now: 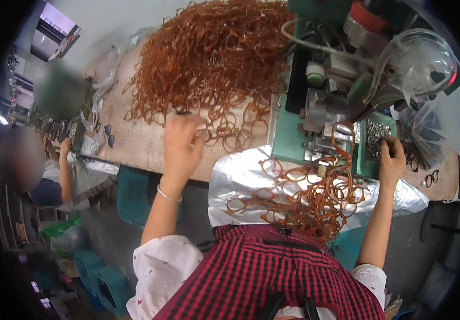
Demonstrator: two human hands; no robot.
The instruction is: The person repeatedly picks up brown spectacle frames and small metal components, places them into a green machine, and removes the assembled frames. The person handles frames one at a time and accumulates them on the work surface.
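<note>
The person's left hand (183,143) is reaching over the near edge of the wooden table (134,141) to the foot of a big heap of amber eyeglass frames (214,58). Its fingers are curling down onto the loose frames at the heap's front edge; whether they are gripping one cannot be told. A thin bangle (168,194) is sitting on that wrist.

The right hand (391,160) is lying well apart from the left, at the right side of a green machine (294,133). Its fingertips are dipping into a tray of small metal parts (375,136), fingers bunched together; what they are pinching is too small to see.

Between the forearms, a second, smaller pile of frames (315,200) is resting on a silver sheet (240,176) that is hanging off the table's near edge. Bare tabletop is lying to the left of the big heap. Clear plastic bags (427,58) are crowding the machine's right side. Other people (48,176) are sitting at the far left.
</note>
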